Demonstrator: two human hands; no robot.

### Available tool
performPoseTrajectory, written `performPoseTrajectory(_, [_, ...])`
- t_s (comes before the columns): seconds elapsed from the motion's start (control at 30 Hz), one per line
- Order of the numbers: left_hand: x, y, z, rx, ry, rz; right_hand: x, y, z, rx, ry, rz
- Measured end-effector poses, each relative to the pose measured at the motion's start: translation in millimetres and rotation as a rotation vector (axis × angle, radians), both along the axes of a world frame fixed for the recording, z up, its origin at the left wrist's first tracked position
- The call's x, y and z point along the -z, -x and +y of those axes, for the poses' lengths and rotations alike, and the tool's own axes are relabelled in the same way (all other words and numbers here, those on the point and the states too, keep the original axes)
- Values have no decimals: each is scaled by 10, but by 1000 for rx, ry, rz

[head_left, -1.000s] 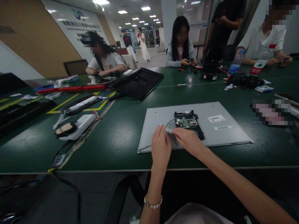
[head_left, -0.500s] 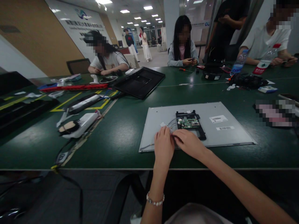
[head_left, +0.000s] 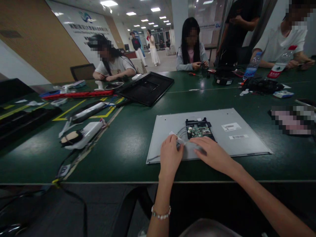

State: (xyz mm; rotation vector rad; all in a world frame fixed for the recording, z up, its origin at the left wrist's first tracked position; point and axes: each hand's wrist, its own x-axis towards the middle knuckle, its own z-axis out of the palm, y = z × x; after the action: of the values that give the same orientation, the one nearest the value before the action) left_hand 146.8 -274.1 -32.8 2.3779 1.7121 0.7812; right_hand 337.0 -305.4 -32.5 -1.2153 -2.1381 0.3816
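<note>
Left hand (head_left: 170, 154): fingers bent, a pale strip (head_left: 182, 141) between thumb and fingertips; it looks pinched there, though the outline is blurred.
Right hand (head_left: 214, 154): palm down, fingers reaching toward the strip, thumb a little apart from them; whether it holds the strip's other end I cannot tell.
Pale strip: in the gap between the two hands, above the grey panel (head_left: 247, 143).
Grey panel: flat beneath both hands, spreading from left of the left hand to well right of the right hand.
Grey cables (head_left: 182, 131): just beyond the left fingertips, curving to the circuit board.
Circuit board (head_left: 199, 131): green, just beyond the right fingers, set within a black bracket (head_left: 195, 122) on the panel.
Labels: a white label (head_left: 231, 127) and a barcode sticker (head_left: 238, 137), both on the panel, right of the right hand and a little beyond it.
Bracelet (head_left: 161, 215): beaded, on the left wrist, nearer the body than the grip.
Table (head_left: 128, 144): green, under the panel and extending on every side of the hands.
Black tray (head_left: 148, 88): beyond the grip and to its left, lying apart from the panel.
White device (head_left: 92, 130): well left of the left hand.
Bottles: a blue-labelled bottle (head_left: 251, 70) and a red-labelled bottle (head_left: 276, 69), far beyond the right hand, to its right.
Co-worker (head_left: 182, 61): seated across the table, straight beyond the grip.
</note>
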Motion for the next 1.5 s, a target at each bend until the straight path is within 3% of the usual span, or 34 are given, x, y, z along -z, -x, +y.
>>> performPoseTrajectory(0.17, [40, -7, 3, -21, -51, -170, -24, -782, -115, 315, 121, 106])
performPoseTrajectory(0.3, [54, -27, -30, -59, -126, -240, 176, -1573, -183, 604, 133, 35])
performPoseTrajectory(0.37, [30, -6, -41, -81, -161, -245, 304, -1906, -199, 690, 152, -36])
performPoseTrajectory(0.47, [-18, 105, -51, -126, -185, -223, 452, -2199, -196, 707, 243, -40])
performPoseTrajectory(0.63, [7, 463, -11, -229, -112, -272, 500, -2216, -120, 623, 384, 170])
performPoseTrajectory(0.77, [47, 721, 94, -245, 78, -492, 396, -2204, -66, 638, 505, 369])
performPoseTrajectory(1.0, [-147, 910, 376, -266, 460, -855, 221, -2293, -62, 508, 609, 776])
performPoseTrajectory(1.13, [-275, 975, 521, -237, 590, -1030, 216, -2243, 45, 537, 605, 878])
performPoseTrajectory(1.3, [-363, 1049, 617, -217, 666, -1224, 354, -2231, 142, 534, 611, 986])
performPoseTrajectory(1.5, [-374, 1107, 648, -212, 664, -1171, 446, -2278, 121, 531, 602, 923])
